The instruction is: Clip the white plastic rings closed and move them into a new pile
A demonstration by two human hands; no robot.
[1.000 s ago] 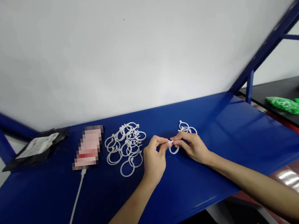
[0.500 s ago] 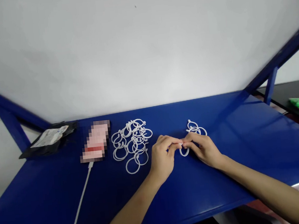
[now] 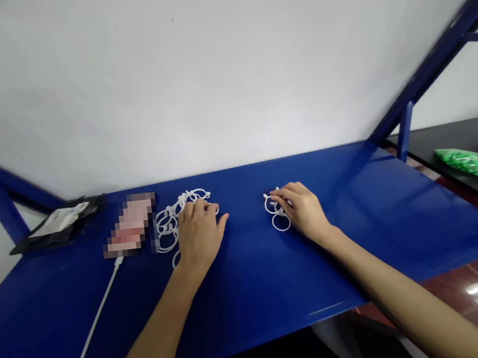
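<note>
My left hand reaches over a pile of white plastic rings with small knobs, covering part of them. Its thumb stands apart from the fingers, and the fingertips are over the rings on the far side of the pile. Over on the right, my right hand has thumb and forefinger pinched together on a white ring. Below and beside that ring lie a few more, among them a round ring flat on the table; my right fingers partly hide this small group.
A blurred-out pink phone with a white cable lies left of the pile. Beyond it is a black plastic package with a white label. Blue table meets a white back wall. A bag of green pieces lies far right.
My hands have parted. The left has let go of the ring both fingers pinched and moved left over the pile; the right has moved up to the smaller group. The view has shifted right.
</note>
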